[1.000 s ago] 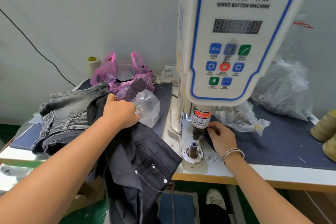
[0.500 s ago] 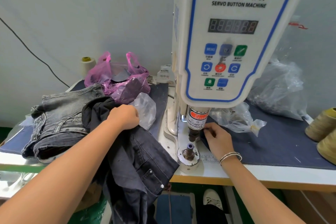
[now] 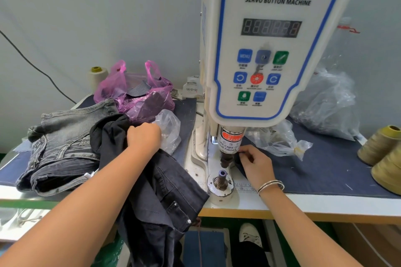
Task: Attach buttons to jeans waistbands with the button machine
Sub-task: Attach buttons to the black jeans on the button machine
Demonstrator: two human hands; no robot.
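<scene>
Left arm extends forward with the left hand (image 3: pixel 143 138) curled, knuckles up, gripping dark cloth, while the right arm extends forward, a bangle at the wrist, with the right hand (image 3: pixel 256 163) pinching something small between thumb and fingertips.

Button machine (image 3: pixel 269 50): top cut off by upper edge. Left hand (image 3: pixel 144 137): fingertips hidden in dark jeans (image 3: pixel 156 191). Thread cones (image 3: pixel 384 158): cropped at right edge. Display digits unreadable. Shoe (image 3: pixel 249 234) partly hidden under desk (image 3: pixel 303 204).
</scene>
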